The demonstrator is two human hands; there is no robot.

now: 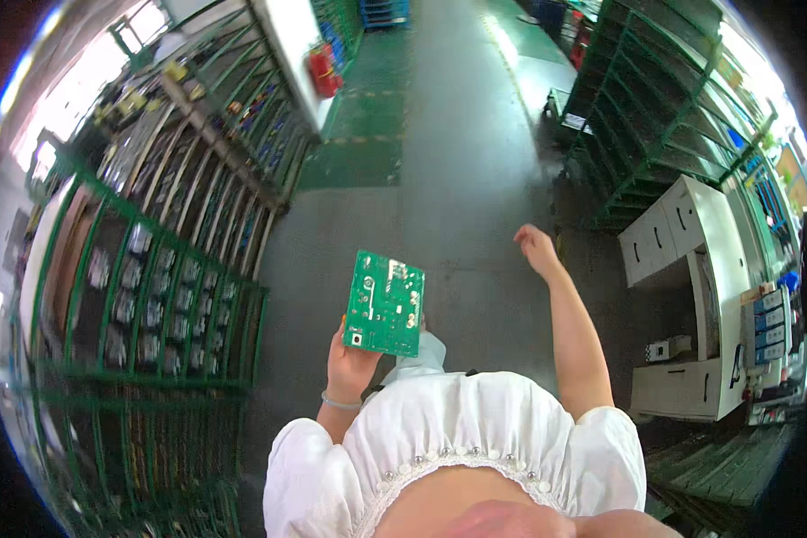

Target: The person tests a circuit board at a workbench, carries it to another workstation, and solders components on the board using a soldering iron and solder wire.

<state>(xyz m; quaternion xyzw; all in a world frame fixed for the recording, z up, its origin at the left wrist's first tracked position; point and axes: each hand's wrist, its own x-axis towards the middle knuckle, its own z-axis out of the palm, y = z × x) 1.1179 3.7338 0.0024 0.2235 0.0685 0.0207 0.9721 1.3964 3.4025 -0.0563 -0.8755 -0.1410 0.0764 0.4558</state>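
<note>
Board: a green circuit board [385, 303], roughly rectangular, is held out in front of the body, left of centre, above the floor [462, 224]. Its broad face, dotted with pale and silvery spots, is turned up to the camera; it tilts slightly, and its lower edge is nearest the body.

Left hand: the hand [351, 366] grips the board at its lower left corner. The thumb side lies along the left edge; the palm is below the corner. The other fingers are mostly hidden behind the board, so how they are placed there cannot be told.

Wrist: a pale band [339, 403] circles the left one.

Right hand: this hand [537, 249] is held out over the floor, well apart from the board, fingers loosely bent and holding nothing visible.

Clothing: a white top [475, 421] with beads around the neckline.

Left side: a green rack [179, 383] stands close by, its compartments filled with small items too blurred to tell.

Right side: a white cabinet [732, 269] with dark handles; beyond it, a tall green shelf unit [665, 139].

Ahead: a grey walkway beside green flooring [359, 166], with a red object [325, 72] by a white pillar [289, 54].
</note>
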